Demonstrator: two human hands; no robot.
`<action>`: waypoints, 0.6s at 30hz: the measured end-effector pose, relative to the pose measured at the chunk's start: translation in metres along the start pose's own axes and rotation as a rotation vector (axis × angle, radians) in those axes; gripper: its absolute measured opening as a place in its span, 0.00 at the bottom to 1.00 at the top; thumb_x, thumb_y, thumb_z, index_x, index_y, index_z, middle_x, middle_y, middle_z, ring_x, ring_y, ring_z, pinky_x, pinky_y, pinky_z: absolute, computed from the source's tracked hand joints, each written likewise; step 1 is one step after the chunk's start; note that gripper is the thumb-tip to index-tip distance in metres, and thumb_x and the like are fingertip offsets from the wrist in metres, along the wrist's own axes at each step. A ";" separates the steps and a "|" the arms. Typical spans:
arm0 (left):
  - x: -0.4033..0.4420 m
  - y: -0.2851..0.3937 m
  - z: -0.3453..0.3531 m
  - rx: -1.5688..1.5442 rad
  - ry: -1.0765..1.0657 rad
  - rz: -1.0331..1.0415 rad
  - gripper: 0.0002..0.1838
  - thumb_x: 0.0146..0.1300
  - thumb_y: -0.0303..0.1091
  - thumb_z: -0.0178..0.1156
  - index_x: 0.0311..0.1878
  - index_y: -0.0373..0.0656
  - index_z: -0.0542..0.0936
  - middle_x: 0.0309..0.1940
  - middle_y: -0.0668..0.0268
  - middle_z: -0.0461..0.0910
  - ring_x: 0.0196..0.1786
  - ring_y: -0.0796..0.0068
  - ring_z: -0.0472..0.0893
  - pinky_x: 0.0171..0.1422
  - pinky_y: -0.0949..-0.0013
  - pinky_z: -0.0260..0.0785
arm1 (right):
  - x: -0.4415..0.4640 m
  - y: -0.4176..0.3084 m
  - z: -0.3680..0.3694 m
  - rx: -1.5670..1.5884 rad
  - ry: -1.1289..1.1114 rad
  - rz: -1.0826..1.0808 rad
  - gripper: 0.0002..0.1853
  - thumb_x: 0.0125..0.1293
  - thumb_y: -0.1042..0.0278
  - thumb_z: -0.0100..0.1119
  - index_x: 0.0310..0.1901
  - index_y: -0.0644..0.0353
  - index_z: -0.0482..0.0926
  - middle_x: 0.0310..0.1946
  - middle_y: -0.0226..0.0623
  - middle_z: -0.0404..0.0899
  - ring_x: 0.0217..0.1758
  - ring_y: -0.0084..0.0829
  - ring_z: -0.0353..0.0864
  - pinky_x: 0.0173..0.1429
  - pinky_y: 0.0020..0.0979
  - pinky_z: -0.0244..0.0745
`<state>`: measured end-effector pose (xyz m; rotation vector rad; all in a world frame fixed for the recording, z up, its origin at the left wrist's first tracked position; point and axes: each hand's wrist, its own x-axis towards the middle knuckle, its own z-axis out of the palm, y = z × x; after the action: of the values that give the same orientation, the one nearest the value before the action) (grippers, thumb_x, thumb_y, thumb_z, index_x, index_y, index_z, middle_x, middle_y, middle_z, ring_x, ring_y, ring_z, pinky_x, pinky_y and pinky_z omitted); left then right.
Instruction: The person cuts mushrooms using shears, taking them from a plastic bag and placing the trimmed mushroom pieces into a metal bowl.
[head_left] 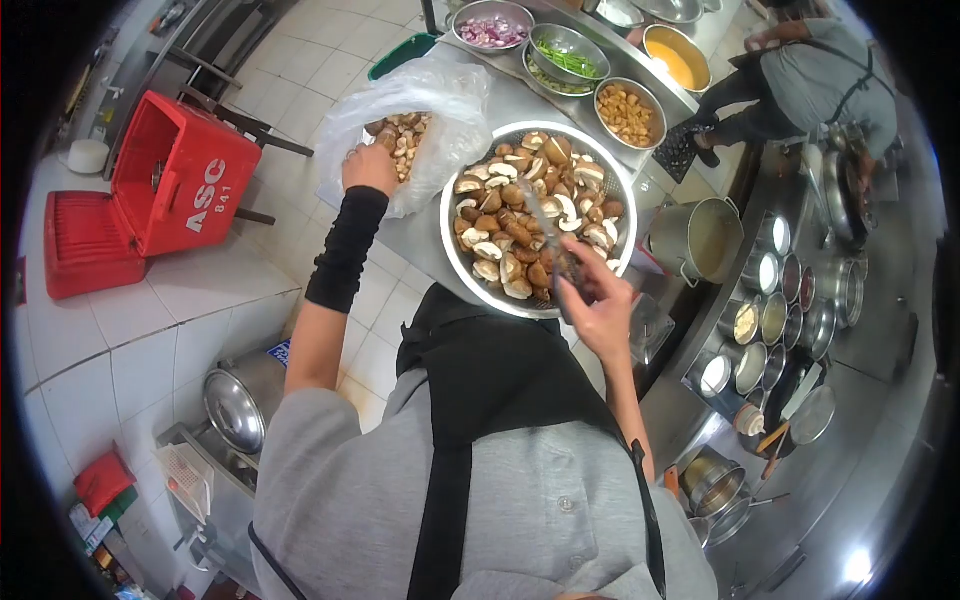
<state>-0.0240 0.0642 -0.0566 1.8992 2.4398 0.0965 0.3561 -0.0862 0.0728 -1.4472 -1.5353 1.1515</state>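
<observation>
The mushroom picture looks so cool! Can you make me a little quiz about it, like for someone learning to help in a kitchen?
1. True or false: the right hand holds a knife over the mushrooms.

2. Where is the left hand?
A) on a metal pot
B) at the open plastic bag
C) on a green container

3. Fill in the letters: the red box on the floor side has ___ printed on it, above a number.

Key:
1. True.
2. B.
3. ASC.

The steel table (422,243) carries a plastic bag (457,115), a colander (540,127) of mushrooms (512,232) and metal bowls (597,62).
</observation>
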 end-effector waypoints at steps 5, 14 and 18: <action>-0.029 0.020 -0.051 -0.848 0.052 -0.004 0.17 0.69 0.27 0.62 0.59 0.36 0.85 0.54 0.53 0.88 0.53 0.62 0.89 0.60 0.59 0.81 | 0.038 -0.028 0.041 -0.186 -0.086 -0.299 0.25 0.64 0.68 0.71 0.64 0.57 0.82 0.31 0.39 0.85 0.24 0.33 0.80 0.32 0.34 0.75; -0.075 0.024 -0.071 -1.764 -0.061 -0.302 0.21 0.77 0.25 0.57 0.70 0.30 0.74 0.64 0.52 0.80 0.63 0.64 0.83 0.69 0.62 0.79 | 0.146 -0.041 0.080 -0.720 -0.002 -0.287 0.13 0.66 0.66 0.64 0.47 0.66 0.80 0.30 0.56 0.84 0.31 0.53 0.87 0.37 0.50 0.83; -0.087 0.031 -0.084 -1.808 -0.023 -0.284 0.23 0.77 0.25 0.58 0.71 0.28 0.72 0.66 0.51 0.78 0.64 0.65 0.82 0.70 0.63 0.78 | 0.107 -0.078 0.065 -0.517 -0.184 -0.243 0.19 0.63 0.62 0.68 0.53 0.61 0.85 0.32 0.54 0.87 0.32 0.52 0.87 0.40 0.47 0.82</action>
<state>0.0207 -0.0146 0.0295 0.6232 1.2819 1.5125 0.2562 0.0142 0.1163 -1.4434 -2.1871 0.7903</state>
